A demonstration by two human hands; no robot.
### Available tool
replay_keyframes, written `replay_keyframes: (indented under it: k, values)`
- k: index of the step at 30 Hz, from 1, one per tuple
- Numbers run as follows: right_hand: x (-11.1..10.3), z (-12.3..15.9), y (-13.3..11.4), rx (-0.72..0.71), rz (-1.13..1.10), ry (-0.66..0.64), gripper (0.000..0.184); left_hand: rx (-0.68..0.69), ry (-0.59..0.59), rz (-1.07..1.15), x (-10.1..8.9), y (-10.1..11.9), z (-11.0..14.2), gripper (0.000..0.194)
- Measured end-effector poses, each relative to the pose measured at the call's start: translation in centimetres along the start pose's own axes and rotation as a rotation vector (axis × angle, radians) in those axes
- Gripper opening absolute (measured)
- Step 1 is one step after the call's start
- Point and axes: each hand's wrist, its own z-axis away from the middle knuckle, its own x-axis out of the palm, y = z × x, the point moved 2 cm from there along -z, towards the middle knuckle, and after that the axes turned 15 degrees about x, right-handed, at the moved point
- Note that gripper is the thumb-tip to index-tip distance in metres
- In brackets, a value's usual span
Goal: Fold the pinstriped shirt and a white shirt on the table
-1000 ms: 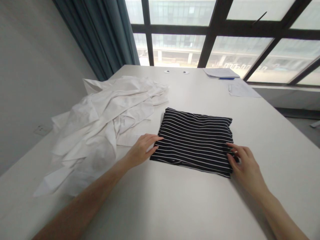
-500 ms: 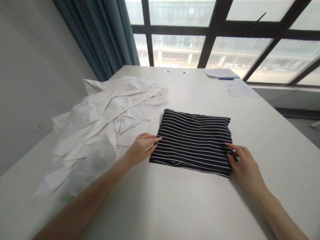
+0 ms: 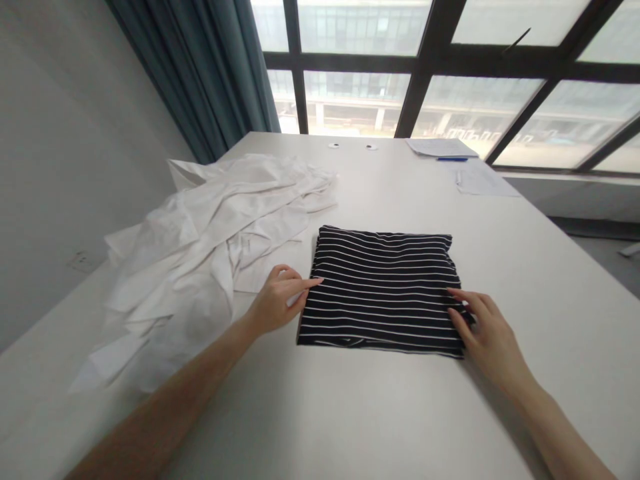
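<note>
Head view: a folded black cloth with white stripes (image 3: 380, 293) lies flat on the white table (image 3: 380, 413), centrally before the person. The stripes run roughly crosswise, with slight waves. Along the near edge the layers part a little in a small gap left of the middle; the right edge is uneven and slightly bunched.

Left hand (image 3: 277, 300): at the cloth's left edge, index fingertip on the top surface, thumb apart from it. The grip is open. Right hand (image 3: 493, 337): at the right edge, index fingertip and thumb tip on the upper face, spaced apart, with dark fabric showing between them. This grip also reads as open; whether any other finger is tucked under the edge cannot be told.

A heap of crumpled white fabric (image 3: 215, 227) lies beside the left forearm. Toward the window, papers (image 3: 443, 147) and a blue pen (image 3: 453, 159) lie well apart from the cloth.

Assessment of handling: light, matched pressure at both sides is advisable, since a hard push from one hand would probably rotate the bundle or slide its upper layer. Flat fingertips should suit thin fabric better than a pinch. The parted near edge and bunched right side appear the weakest points and merit gentle smoothing outward.
</note>
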Motion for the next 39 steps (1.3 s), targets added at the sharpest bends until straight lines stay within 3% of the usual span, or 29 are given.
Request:
replay_keyframes:
  k: [7, 23, 31, 39]
  values:
    - [0.08, -0.01, 0.30, 0.002, 0.011, -0.019, 0.033, -0.027, -0.074, -0.061, 0.44, -0.14, -0.25, 0.043]
    - [-0.20, -0.07, 0.29, -0.005, -0.006, -0.007, 0.032, 0.056, -0.007, -0.071, -0.01, 0.08, -0.15, 0.035]
    - [-0.06, -0.15, 0.60, 0.038, 0.014, 0.039, 0.037, 0.077, -0.097, -0.072, 0.30, 0.00, -0.11, 0.040]
    - [0.07, -0.26, 0.93, 0.037, 0.024, 0.021, 0.036, 0.098, -0.118, -0.108, 0.34, -0.33, 0.09, 0.027]
